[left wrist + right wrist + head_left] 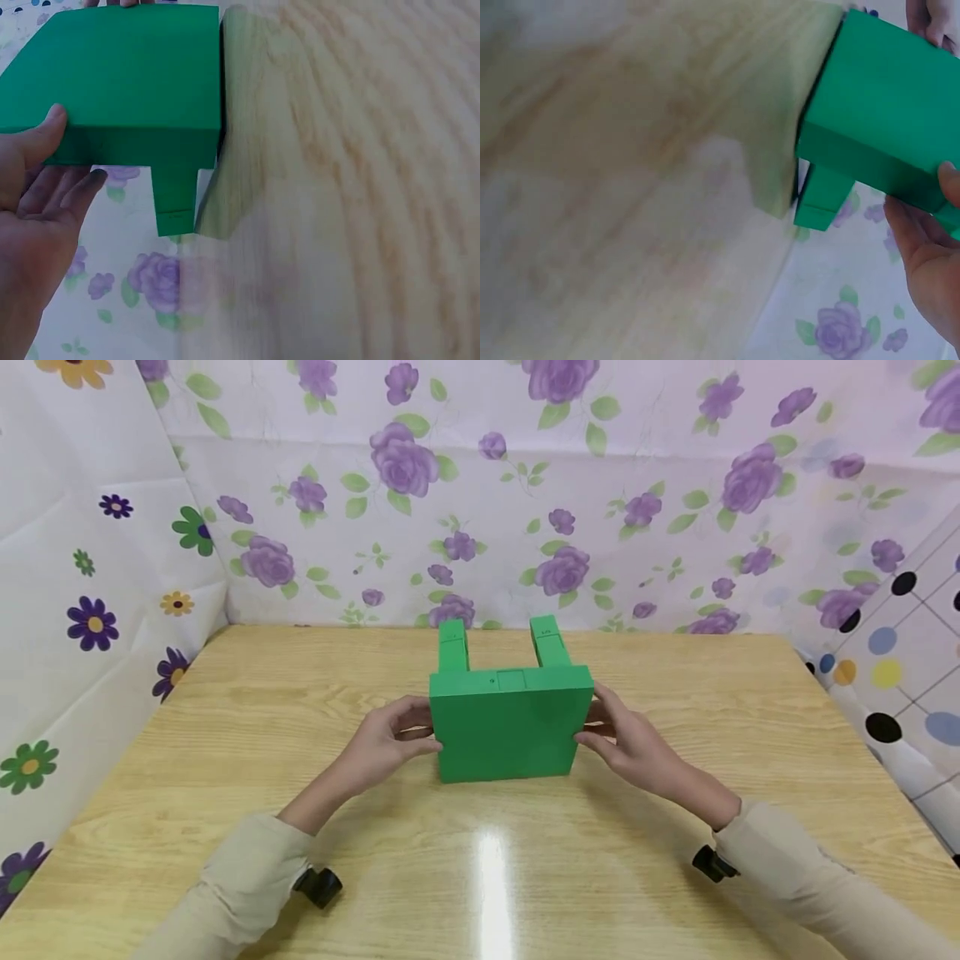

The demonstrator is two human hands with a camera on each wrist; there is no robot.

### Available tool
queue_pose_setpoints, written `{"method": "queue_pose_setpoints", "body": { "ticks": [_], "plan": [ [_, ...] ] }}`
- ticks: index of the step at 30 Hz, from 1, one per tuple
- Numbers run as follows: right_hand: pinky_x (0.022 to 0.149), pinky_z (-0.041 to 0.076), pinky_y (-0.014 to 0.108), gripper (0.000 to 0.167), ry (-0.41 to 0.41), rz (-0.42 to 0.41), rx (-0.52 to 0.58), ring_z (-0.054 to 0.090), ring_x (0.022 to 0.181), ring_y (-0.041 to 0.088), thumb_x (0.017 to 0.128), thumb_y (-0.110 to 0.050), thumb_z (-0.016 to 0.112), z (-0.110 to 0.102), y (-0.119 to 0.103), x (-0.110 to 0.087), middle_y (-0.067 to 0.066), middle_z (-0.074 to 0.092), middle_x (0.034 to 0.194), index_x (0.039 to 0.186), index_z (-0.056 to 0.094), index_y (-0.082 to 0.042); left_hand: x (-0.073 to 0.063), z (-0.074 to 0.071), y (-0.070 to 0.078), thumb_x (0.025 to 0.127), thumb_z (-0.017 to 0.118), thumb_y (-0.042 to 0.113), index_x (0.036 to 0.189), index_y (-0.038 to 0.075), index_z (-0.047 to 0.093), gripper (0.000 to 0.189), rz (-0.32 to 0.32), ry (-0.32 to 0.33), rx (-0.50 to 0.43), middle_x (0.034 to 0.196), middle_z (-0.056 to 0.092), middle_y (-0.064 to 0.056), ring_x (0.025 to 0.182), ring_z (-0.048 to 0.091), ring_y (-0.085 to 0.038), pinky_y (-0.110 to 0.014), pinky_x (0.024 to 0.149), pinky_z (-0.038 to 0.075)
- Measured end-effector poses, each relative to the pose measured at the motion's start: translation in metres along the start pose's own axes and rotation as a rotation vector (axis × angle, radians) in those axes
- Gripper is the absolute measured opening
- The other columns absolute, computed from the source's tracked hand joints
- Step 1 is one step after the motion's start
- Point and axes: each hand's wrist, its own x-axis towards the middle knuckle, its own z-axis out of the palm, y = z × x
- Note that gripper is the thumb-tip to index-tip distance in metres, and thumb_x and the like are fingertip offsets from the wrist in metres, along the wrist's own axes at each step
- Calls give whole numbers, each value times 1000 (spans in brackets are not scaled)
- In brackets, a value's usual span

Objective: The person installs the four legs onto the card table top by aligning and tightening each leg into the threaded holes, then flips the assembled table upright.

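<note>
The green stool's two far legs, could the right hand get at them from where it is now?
Probably yes. The right hand already holds the green stool by its side, and the legs stick out behind with nothing blocking them.

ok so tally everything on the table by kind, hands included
green stool: 1, on its side on the table, with 2 legs showing
hands: 2, left hand and right hand, each holding one side of the stool
wrist cameras: 2, one at the left sleeve, one at the right
total: 5
</note>
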Motion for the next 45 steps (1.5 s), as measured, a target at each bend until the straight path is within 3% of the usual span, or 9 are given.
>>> {"method": "queue_pose_setpoints", "body": {
  "ticks": [7,14,18,20,25,31,34,40,45],
  "plan": [
    [87,53,28,68,69,28,48,58,108,22,92,14,54,3,-12,2,15,57,124,152,28,-4,0,3,11,88,63,-10,139,-4,48,53,102,128,-119,128,58,-23,114,60,-22,-32,89,52],
    [73,54,20,68,180,3,22,59,101,14,92,13,54,-3,-31,16,13,61,116,152,31,-9,7,4,30,87,61,-15,130,-7,53,44,167,274,-218,124,60,-18,107,64,-13,-30,88,52],
    [63,48,19,65,220,7,21,59,96,11,93,12,53,-13,-43,24,14,64,108,151,32,-9,12,1,46,88,60,-14,128,-8,54,41,211,290,-204,123,61,-16,106,64,-12,-30,89,52],
    [65,49,17,62,209,27,31,59,97,8,94,11,53,-19,-48,27,16,64,109,151,33,-8,14,-2,54,89,61,-11,130,-6,54,42,206,278,-165,125,60,-16,108,63,-11,-29,90,52],
    [80,52,19,55,106,171,70,60,100,5,99,0,52,-38,-58,37,21,60,121,150,31,-2,17,-10,70,93,61,-4,136,0,50,45,160,232,-60,135,54,-16,115,58,-16,-28,90,51],
    [85,53,25,57,-17,386,148,58,109,26,103,-15,50,-50,-58,45,25,48,134,151,25,2,25,-18,73,98,59,9,142,2,45,47,33,137,-25,144,45,-13,120,55,-24,-30,90,52],
    [88,53,29,59,-56,438,244,54,116,32,104,-21,48,-51,-52,47,26,41,142,151,22,2,31,-21,71,99,57,14,143,1,42,48,-50,78,-40,147,41,-13,122,53,-27,-32,93,50],
    [89,53,34,60,-110,498,431,62,105,23,105,-22,45,-46,-38,49,27,55,127,153,16,-2,39,-24,60,102,51,16,145,-5,36,50,-167,-27,-89,150,36,-17,124,52,-31,-33,96,48],
    [91,52,35,63,-149,531,473,63,105,22,105,-25,44,-41,-30,51,25,56,127,153,13,0,39,-24,51,102,51,14,147,-4,33,51,-214,-21,-125,149,36,-19,113,59,-28,-33,94,50]
  ]
}}
